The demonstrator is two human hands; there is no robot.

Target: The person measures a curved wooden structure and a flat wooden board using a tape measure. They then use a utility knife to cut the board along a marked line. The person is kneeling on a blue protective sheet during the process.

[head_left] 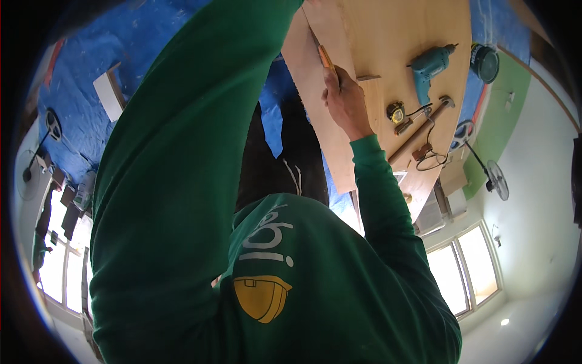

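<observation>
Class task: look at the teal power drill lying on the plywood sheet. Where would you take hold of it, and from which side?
Grip the power drill by its handle, the part pointing toward the tape measure. It lies flat on the plywood sheet, so come from above, fingers wrapping the handle, away from the chuck end.

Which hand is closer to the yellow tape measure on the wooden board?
The right hand: it rests on the board just left of the tape measure. The left arm reaches up; its hand is out of view.
</observation>
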